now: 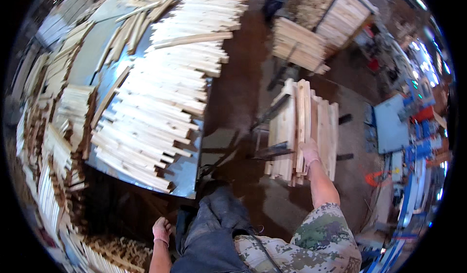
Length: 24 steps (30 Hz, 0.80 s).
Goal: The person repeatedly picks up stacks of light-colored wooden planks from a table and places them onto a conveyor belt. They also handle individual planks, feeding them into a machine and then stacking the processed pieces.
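Loosely curled, left hand point(162, 230) hangs; right hand point(310, 152) touches boards point(304, 112), its grip unclear.

Pale cream on the wood strips point(151, 107) filling the bench point(193, 180) from far edge to near edge, with yellowish streaks and small brown knots. Smooth blue-grey on the bench itself, bluest by the near right corner. Beyond the left edge of the bench, cream and tan on the stacked lengths point(74, 112), banded with dark brown. Creamy yellow with fine grain lines on the planks point(302, 107), reddish tan on one; near-black on the rack point(275, 152) bearing them. Dark reddish brown on the floor point(239, 86), shading to grey. Charcoal blue on the apron point(214, 231); pixelled green, beige and brown camouflage on the right sleeve point(322, 228). Light blue on the flat panel point(390, 122).
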Each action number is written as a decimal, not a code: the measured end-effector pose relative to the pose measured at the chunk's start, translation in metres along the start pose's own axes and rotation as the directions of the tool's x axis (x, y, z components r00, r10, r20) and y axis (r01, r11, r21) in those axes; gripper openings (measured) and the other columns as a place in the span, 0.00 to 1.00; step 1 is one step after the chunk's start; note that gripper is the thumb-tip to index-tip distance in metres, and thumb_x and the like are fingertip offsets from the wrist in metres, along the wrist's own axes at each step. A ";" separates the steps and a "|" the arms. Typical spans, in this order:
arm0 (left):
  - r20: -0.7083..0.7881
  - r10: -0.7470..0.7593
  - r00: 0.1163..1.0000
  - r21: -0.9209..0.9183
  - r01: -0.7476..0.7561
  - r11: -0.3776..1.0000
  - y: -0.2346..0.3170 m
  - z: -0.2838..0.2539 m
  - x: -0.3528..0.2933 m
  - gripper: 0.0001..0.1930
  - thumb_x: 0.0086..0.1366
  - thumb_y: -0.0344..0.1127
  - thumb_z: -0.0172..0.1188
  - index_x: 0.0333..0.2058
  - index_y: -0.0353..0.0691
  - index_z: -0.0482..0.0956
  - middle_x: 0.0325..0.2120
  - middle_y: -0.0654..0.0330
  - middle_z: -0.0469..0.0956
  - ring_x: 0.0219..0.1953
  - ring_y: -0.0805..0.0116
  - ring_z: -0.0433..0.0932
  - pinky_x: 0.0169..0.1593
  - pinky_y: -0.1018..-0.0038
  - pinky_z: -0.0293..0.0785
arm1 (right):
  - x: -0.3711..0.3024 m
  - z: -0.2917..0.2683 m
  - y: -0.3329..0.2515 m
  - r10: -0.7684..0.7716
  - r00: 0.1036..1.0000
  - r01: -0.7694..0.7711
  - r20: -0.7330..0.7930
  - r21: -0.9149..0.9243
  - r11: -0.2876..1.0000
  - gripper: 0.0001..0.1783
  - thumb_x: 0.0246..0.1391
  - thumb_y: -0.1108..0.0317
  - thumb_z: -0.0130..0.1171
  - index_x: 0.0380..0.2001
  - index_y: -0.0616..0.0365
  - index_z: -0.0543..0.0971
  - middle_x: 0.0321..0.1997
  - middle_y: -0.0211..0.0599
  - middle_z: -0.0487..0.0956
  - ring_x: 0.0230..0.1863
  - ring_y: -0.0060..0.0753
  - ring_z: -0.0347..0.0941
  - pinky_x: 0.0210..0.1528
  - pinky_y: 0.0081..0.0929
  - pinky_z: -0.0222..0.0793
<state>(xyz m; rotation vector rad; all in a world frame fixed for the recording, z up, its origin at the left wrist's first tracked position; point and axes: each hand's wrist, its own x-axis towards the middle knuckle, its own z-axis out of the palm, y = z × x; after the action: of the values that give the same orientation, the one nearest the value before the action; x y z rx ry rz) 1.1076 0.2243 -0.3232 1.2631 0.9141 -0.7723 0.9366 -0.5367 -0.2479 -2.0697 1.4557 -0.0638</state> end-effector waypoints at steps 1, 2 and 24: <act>-0.002 0.014 1.000 0.068 -0.014 0.998 0.006 -0.005 0.003 0.12 0.73 0.34 0.59 0.29 0.55 0.70 0.21 0.74 0.63 0.20 0.77 0.61 0.22 0.76 0.56 | 0.004 0.019 0.015 -0.029 0.999 0.027 0.042 0.027 0.999 0.34 0.61 0.50 0.64 0.62 0.64 0.79 0.54 0.64 0.84 0.59 0.63 0.80 0.62 0.49 0.73; -0.020 0.024 1.000 0.114 -0.022 0.993 0.014 -0.002 0.004 0.08 0.73 0.34 0.60 0.32 0.53 0.74 0.22 0.73 0.66 0.20 0.77 0.63 0.23 0.76 0.57 | 0.007 0.036 0.027 -0.058 0.995 0.054 0.075 0.054 0.997 0.33 0.62 0.49 0.63 0.62 0.63 0.79 0.54 0.66 0.84 0.60 0.65 0.80 0.63 0.50 0.73; -0.429 0.191 0.883 0.136 -0.145 0.980 0.120 0.064 0.081 0.49 0.72 0.67 0.55 0.82 0.46 0.51 0.66 0.55 0.74 0.57 0.56 0.74 0.56 0.58 0.72 | 0.027 0.278 -0.343 -0.665 0.683 0.651 0.303 0.162 0.742 0.47 0.64 0.54 0.69 0.80 0.57 0.61 0.78 0.59 0.68 0.77 0.57 0.64 0.78 0.43 0.60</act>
<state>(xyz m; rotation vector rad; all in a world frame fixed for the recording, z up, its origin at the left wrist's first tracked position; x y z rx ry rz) 1.2590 0.1805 -0.3383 1.6224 1.1184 -0.3991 1.3374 -0.3626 -0.3132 -2.3256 0.4363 -0.0152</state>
